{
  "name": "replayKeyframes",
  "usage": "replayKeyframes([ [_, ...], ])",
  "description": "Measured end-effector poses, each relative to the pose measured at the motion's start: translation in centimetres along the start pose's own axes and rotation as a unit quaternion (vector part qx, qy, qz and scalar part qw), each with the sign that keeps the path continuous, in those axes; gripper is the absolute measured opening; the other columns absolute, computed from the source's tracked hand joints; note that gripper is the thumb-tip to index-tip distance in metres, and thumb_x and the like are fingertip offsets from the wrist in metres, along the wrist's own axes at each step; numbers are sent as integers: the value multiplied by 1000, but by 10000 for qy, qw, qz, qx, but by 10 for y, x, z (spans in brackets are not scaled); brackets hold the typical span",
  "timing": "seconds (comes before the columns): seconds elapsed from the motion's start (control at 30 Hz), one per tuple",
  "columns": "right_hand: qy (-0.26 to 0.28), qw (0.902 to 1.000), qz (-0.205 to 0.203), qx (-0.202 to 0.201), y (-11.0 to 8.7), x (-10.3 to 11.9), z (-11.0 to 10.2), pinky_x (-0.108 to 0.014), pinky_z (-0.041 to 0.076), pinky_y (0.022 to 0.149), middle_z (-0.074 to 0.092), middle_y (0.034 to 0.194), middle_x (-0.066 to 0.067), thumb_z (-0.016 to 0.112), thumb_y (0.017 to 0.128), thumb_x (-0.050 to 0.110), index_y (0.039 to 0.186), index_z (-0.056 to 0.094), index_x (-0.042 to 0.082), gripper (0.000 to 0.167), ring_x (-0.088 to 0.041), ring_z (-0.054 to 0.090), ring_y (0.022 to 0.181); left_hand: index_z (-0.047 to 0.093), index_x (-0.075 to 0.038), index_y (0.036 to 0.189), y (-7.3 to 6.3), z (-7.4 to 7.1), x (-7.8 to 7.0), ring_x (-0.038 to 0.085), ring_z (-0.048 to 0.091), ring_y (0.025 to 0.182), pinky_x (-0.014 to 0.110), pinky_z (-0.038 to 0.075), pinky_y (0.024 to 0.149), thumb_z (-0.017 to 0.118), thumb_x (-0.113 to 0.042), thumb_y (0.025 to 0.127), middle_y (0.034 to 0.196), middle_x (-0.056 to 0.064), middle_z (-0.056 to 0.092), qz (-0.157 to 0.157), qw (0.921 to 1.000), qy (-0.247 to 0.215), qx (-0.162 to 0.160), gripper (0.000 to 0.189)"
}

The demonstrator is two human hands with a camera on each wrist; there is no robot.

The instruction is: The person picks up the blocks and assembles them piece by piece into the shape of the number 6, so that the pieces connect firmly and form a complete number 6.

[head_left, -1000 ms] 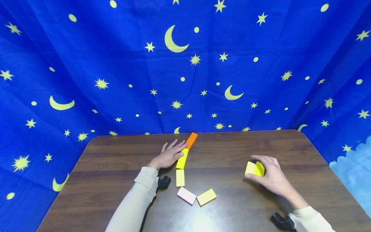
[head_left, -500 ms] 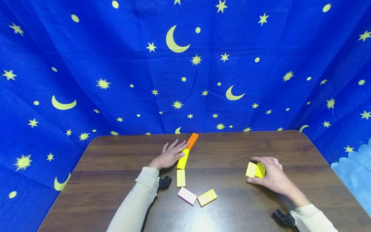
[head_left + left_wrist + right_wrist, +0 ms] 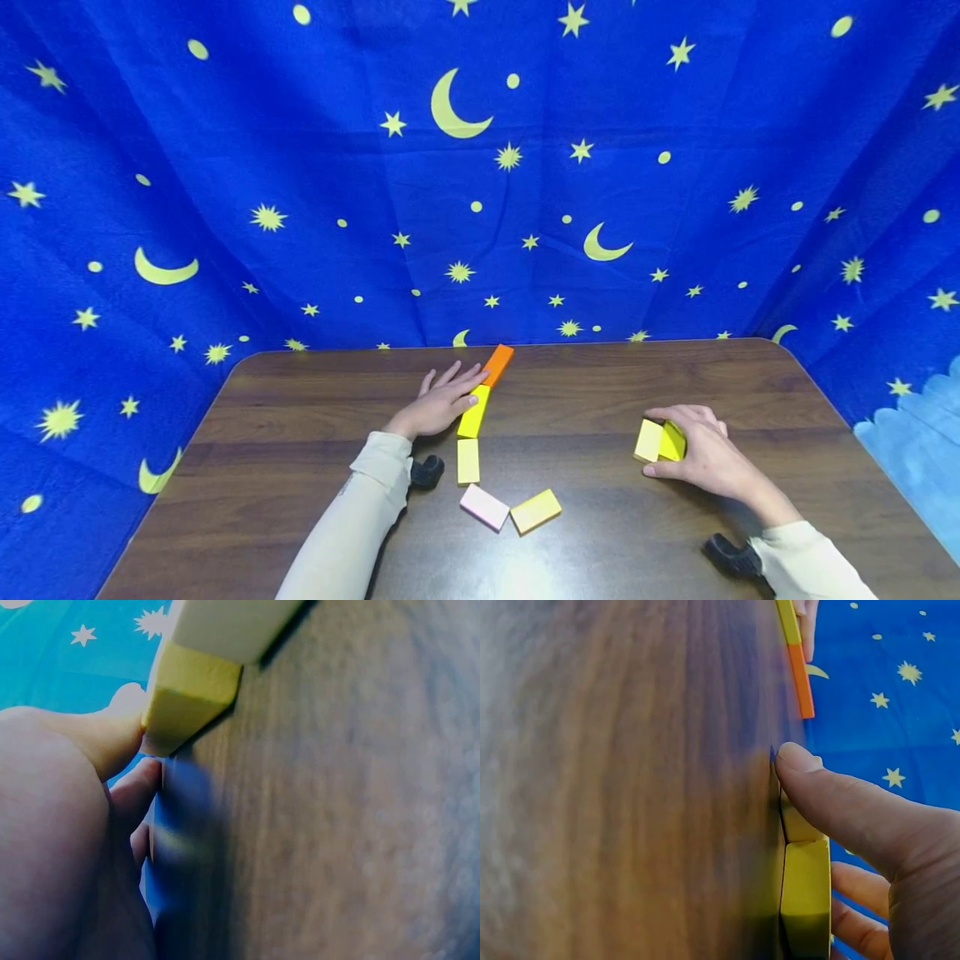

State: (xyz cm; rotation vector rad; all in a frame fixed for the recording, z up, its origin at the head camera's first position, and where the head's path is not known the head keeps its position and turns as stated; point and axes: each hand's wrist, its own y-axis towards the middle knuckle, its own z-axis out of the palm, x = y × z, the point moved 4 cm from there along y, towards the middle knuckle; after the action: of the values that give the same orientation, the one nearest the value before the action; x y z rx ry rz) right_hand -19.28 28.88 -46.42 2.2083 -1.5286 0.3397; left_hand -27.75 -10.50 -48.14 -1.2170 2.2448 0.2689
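Block of bright yellow [image 3: 672,442] and block of cream [image 3: 648,440] are seen at centre right of the head view, set against each other. Both are encircled by the right hand [image 3: 701,450], with thumb and fingers curved round opposite sides; how firmly each is pressed cannot be told. The pair could, it is judged, be split or tipped by an uneven squeeze, since 2 separate pieces are spanned by 1 grip. The bright yellow piece is placed nearest the palm; the cream one is set to its left, by the thumb tip.

Left of centre, the long yellow block [image 3: 474,412] and the orange block [image 3: 498,364] are touched by the left hand [image 3: 438,404], its fingers straight and spread; a skewed line could be caused by a sideways push. Below, 3 more, the pale yellow block [image 3: 468,461], pink block [image 3: 484,507] and golden block [image 3: 536,511], are laid on the table [image 3: 585,400].
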Motion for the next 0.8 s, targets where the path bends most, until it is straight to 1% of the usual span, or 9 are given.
replayKeyframes([
  [0.27,-101,9990,-397,156,2,0,0,-39,29,75,65,121,-11,93,63,44,131,64,14,80,-34,48,109,28,-21,160,-1,0,-1,31,2,155,62,-8,117,38,-34,110,166,2,20,5,10000,25,-6,53],
  [0.43,-94,9975,-645,290,5,2,-2,-39,29,74,65,123,-11,94,63,41,130,65,14,77,-35,49,111,27,-22,160,0,0,0,30,2,155,62,-8,117,36,-36,110,167,1,19,0,10000,45,14,53],
  [0.53,-70,9972,-643,382,6,2,-2,-39,30,75,65,124,-11,94,63,40,129,66,14,76,-34,50,111,28,-22,160,1,0,0,31,2,155,62,-7,117,35,-36,110,166,2,20,25,10000,68,2,53],
  [0.63,-80,9973,-556,475,8,0,-2,-40,32,76,65,125,-12,93,64,42,130,65,13,77,-34,51,111,27,-23,160,1,0,0,31,2,155,62,-7,117,35,-36,110,166,2,20,29,10000,73,4,52],
  [0.8,-96,9974,-484,522,10,-1,0,-43,34,79,65,125,-13,93,64,44,129,66,12,77,-35,51,112,27,-23,160,1,1,0,30,2,155,62,-8,117,35,-37,110,166,1,19,-10,10000,62,25,53],
])
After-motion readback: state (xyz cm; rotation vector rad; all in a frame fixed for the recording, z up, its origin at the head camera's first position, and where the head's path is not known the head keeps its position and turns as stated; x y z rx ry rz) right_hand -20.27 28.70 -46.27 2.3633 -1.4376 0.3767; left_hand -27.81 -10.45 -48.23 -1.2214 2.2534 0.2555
